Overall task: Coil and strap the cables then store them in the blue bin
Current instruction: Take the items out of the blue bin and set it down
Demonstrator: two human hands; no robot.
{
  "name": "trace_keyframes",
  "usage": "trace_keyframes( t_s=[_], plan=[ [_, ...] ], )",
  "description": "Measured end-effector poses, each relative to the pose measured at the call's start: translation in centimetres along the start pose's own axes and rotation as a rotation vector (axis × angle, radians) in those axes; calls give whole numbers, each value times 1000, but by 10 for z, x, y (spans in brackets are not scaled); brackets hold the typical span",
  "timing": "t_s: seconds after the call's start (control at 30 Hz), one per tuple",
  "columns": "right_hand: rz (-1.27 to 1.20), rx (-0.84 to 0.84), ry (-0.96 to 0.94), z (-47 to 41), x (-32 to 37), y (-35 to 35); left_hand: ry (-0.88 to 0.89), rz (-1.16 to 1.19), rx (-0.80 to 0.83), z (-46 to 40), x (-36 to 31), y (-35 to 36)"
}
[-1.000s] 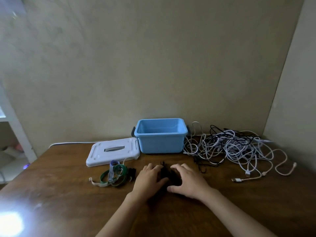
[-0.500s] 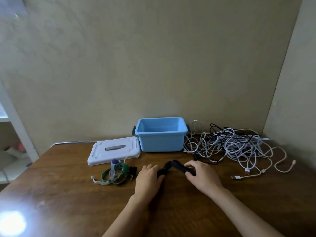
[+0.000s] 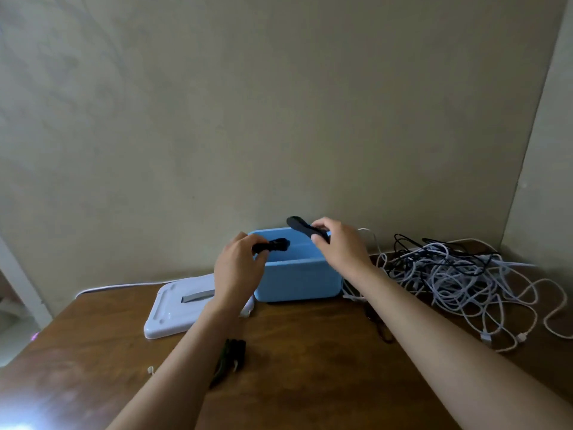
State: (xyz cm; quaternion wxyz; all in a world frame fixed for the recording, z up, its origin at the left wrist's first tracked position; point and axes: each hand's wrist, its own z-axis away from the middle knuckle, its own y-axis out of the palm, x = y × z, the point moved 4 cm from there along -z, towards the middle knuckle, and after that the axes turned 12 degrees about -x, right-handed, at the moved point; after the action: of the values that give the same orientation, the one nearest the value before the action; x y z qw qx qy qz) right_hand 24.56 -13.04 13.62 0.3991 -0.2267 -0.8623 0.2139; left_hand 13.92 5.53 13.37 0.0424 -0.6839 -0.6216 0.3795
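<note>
Wooden table [image 3: 310, 352] against plain wall. Black strapped cable bundle [image 3: 274, 245] pinched in left hand [image 3: 237, 268], black strap [image 3: 302, 228] in closed fingers of right hand [image 3: 338, 246], both over open blue bin [image 3: 297, 280]. Step, by my judgement: storing; next needs lowering inside rim, then letting go. Tangled cables [image 3: 459, 274] just right of bin, white lid [image 3: 179, 305] left; front of table free.

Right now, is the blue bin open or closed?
Open. The blue bin has no lid; its white lid lies flat on the table beside it.
</note>
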Motion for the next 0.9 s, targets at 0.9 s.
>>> trace_keyframes(
  t_s=[0.9],
  plan=[
    [328, 199, 38, 175, -104, -81, 37, 146, 350, 147, -12, 4]
  ],
)
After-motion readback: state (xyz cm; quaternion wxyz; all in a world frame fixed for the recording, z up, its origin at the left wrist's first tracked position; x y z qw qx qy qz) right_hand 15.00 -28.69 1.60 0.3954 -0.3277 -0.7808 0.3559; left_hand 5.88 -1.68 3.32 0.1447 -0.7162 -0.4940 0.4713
